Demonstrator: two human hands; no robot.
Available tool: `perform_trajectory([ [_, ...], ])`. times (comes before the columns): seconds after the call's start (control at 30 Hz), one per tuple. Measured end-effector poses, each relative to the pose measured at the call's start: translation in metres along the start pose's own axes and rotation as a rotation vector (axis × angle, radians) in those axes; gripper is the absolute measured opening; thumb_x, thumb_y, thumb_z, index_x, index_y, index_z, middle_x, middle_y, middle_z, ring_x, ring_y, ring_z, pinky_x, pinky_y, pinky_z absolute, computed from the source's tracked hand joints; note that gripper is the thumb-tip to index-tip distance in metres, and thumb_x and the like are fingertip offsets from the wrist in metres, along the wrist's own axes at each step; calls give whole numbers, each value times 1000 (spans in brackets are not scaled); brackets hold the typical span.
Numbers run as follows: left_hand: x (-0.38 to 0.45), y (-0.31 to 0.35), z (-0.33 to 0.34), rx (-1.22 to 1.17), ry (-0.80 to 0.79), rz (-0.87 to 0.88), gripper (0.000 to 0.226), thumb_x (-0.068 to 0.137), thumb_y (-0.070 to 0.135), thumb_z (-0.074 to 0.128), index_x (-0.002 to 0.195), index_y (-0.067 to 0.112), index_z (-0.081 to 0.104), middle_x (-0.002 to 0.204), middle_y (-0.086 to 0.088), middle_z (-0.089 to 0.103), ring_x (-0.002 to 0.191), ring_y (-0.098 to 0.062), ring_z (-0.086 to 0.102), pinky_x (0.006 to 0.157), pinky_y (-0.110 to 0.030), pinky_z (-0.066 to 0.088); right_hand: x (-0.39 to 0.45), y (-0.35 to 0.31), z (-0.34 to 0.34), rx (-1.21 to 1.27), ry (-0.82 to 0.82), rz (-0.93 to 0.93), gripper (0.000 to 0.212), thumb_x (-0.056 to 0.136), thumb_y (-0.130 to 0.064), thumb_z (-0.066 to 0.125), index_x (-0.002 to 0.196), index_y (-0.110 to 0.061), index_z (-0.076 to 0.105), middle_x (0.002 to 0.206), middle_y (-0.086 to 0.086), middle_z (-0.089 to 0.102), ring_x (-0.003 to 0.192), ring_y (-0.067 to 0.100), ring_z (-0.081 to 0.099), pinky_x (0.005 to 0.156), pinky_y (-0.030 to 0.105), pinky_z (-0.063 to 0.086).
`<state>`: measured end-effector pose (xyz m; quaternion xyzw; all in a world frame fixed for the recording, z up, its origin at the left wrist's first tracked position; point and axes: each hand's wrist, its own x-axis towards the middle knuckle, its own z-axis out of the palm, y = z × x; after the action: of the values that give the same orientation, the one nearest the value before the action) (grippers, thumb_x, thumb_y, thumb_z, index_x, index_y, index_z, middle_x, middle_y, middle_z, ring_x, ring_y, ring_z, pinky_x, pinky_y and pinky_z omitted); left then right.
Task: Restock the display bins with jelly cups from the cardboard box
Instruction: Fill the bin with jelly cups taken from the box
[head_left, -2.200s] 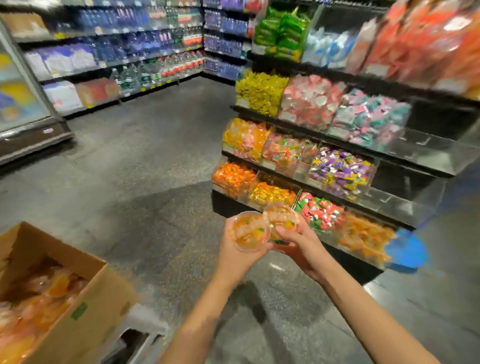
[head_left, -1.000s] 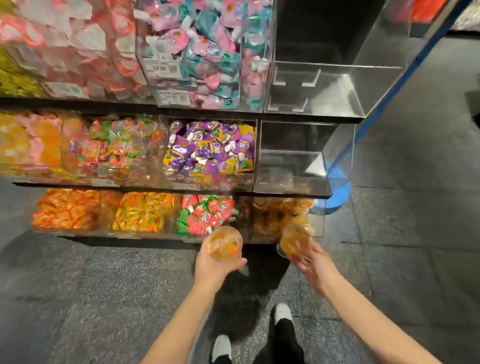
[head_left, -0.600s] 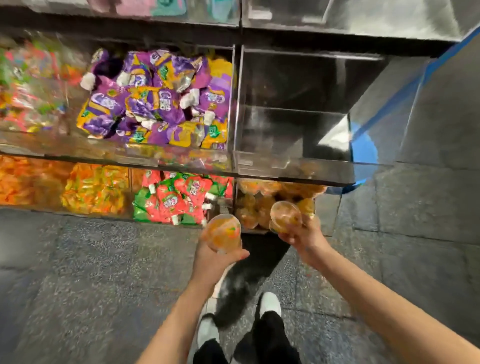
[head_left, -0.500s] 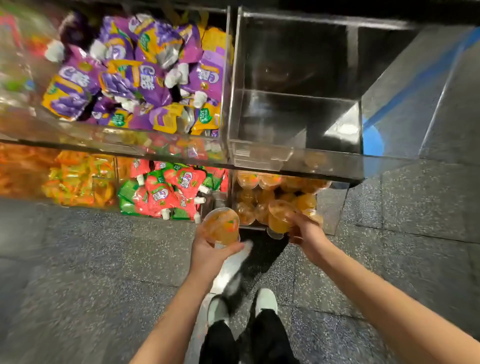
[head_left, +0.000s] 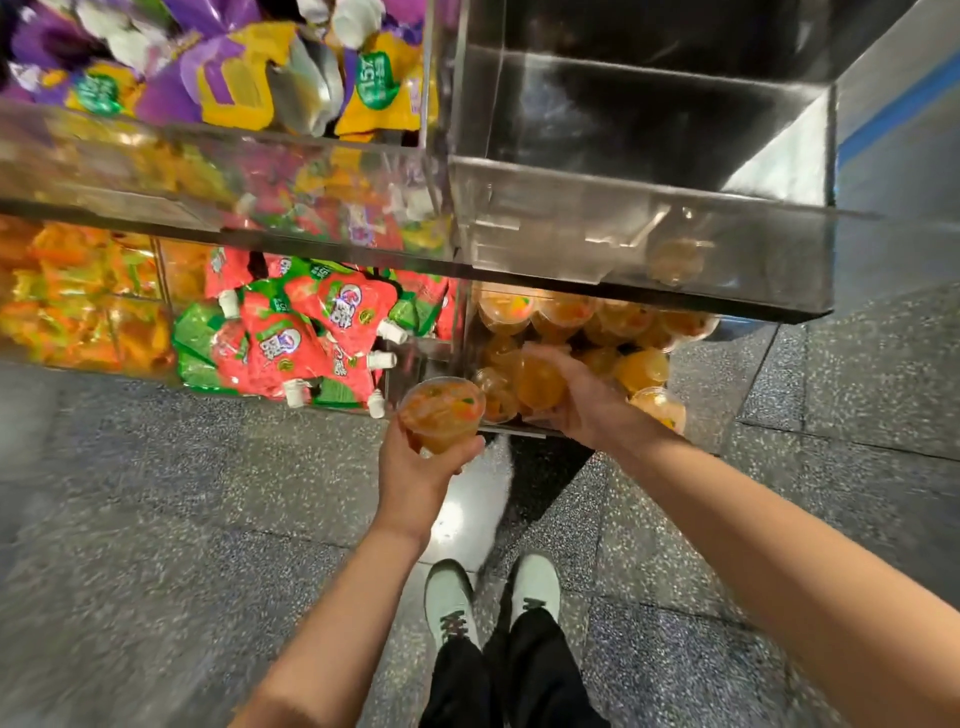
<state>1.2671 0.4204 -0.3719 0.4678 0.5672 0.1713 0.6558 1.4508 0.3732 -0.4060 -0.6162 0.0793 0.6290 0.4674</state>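
Observation:
My left hand (head_left: 415, 467) grips an orange jelly cup (head_left: 441, 410) upright, just in front of the bottom row of bins. My right hand (head_left: 582, 400) holds a second orange jelly cup (head_left: 537, 382) on its side, inside the clear bottom-right bin (head_left: 696, 415). That bin holds several orange jelly cups (head_left: 644, 369). The cardboard box is out of view.
Left of the jelly bin lies a bin of red and green pouches (head_left: 301, 332), then orange packets (head_left: 78, 301). Above hang a bin of purple and yellow pouches (head_left: 234, 78) and a bare clear bin (head_left: 649, 218). My shoes (head_left: 493, 597) stand on grey speckled floor.
I walked from the box to the shelf and bent down. My right hand has moved its cup forward into the bottom-right bin; my left hand stays in front with its cup.

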Motion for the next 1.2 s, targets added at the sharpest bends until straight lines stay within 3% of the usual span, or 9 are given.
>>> perform_trajectory([
  [0.1,3,-4,0,2,-14,3,54,66,-6,79,106,21,56,103,-6,66,92,-17,60,78,-35,48,13,-2,12,99,-9,156,20,84,-13,64,104,-14,62,112,13,61,89,25,59,60,28,50],
  [0.3,7,-12,-7,-7,-5,-3,53,64,-7,80,102,23,57,100,-5,67,93,-19,60,83,-38,50,49,3,35,121,237,160,56,74,-33,80,121,-13,56,115,12,65,96,26,66,53,28,53],
  [0.4,8,-12,-14,9,-11,6,56,64,-4,81,107,24,56,106,-4,67,96,-16,61,93,-41,50,53,-2,37,286,159,127,49,81,-41,71,117,-12,56,116,17,61,100,31,62,76,38,55],
  [0.67,0,1,-26,29,-9,-7,59,68,-2,80,93,42,49,97,25,57,82,17,56,92,-31,48,35,-3,25,192,85,148,36,96,-15,45,126,3,52,103,21,68,88,29,67,68,35,55],
  [0.77,-4,12,-23,36,-4,-11,51,68,2,81,99,33,55,98,16,62,86,6,58,83,-19,50,5,-5,22,133,47,66,21,98,-10,42,110,0,56,85,14,72,77,22,68,71,28,56],
  [0.9,-9,31,-11,100,-28,40,46,66,11,84,97,34,58,96,19,62,92,1,59,72,-5,45,-50,7,26,-65,-216,-40,30,94,-16,51,121,-6,55,113,12,64,104,25,61,96,37,47],
  [0.97,-13,38,1,96,-63,46,57,68,11,82,116,29,56,104,14,61,97,-5,59,72,-3,45,-67,15,26,-117,-351,-75,43,83,-16,60,125,-11,55,118,9,62,113,25,57,103,39,42],
  [1.07,-11,45,21,18,-130,11,86,72,7,79,144,18,33,118,1,59,100,-3,59,76,-6,48,-80,23,24,60,-346,-119,41,79,-7,64,119,-13,57,112,9,65,103,20,63,93,36,51],
  [1.2,-5,47,44,4,-236,-49,53,89,15,63,138,21,42,107,9,64,79,16,60,71,-2,44,-84,22,11,171,-137,-105,16,90,-7,52,104,-10,60,89,8,67,76,15,65,63,23,52],
])
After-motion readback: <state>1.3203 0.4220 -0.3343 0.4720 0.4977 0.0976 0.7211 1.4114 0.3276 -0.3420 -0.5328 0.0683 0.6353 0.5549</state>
